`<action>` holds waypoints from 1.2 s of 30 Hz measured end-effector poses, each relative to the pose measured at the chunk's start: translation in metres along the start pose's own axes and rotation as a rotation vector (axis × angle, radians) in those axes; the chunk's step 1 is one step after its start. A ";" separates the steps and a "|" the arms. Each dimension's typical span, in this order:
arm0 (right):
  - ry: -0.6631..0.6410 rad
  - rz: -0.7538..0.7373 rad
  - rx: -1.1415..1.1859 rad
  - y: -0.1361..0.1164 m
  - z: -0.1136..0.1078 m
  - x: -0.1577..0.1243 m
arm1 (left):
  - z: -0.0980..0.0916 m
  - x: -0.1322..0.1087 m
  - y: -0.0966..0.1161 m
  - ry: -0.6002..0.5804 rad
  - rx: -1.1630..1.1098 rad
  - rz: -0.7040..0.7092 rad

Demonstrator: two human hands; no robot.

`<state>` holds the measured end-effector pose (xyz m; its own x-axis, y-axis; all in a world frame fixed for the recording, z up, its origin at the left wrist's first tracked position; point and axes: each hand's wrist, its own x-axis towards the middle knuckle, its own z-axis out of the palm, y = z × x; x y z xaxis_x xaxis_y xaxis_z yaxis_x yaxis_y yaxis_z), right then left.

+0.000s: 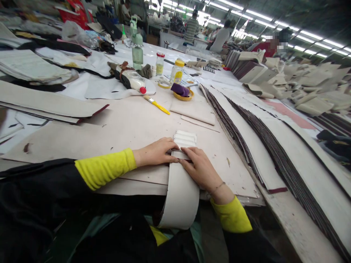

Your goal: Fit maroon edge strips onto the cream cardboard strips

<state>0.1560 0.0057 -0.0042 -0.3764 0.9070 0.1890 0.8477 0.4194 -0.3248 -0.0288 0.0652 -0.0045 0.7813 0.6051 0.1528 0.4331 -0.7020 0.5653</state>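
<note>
A long cream strip of sheet material [183, 195] runs over the near table edge and curls down towards my lap. Its far end has several raised cross folds [185, 138]. My left hand [157, 151] grips the strip's left side, thumb and fingers closed round a fold. From the right, my right hand [199, 168] pinches the same fold, its fingertips close to those of the left. A narrow dark line shows at the fold between the hands. The strip's underside is mostly hidden.
Stacks of long cream strips with dark edges [255, 120] lie along the right. Ahead are a yellow-handled brush [157, 105], a yellow dish [184, 95] with purple cloth, a yellow-lidded jar [177, 72] and a green bottle [137, 54]. More cut pieces [46, 100] lie left. People work in the background.
</note>
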 end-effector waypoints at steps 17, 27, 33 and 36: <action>0.029 -0.069 -0.061 -0.008 0.003 -0.009 | 0.009 -0.020 -0.003 0.007 0.270 0.134; 0.135 0.020 -0.007 0.001 0.005 -0.035 | 0.001 -0.027 -0.007 0.017 0.079 0.062; 0.128 0.052 -0.030 -0.010 0.013 -0.051 | -0.006 0.000 -0.007 0.070 -0.006 -0.184; 0.141 0.060 -0.004 -0.012 0.017 -0.054 | -0.005 0.010 -0.004 0.033 -0.014 -0.211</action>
<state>0.1600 -0.0472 -0.0263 -0.2685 0.9161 0.2980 0.8688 0.3639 -0.3359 -0.0249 0.0755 -0.0010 0.6589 0.7501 0.0559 0.5791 -0.5533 0.5987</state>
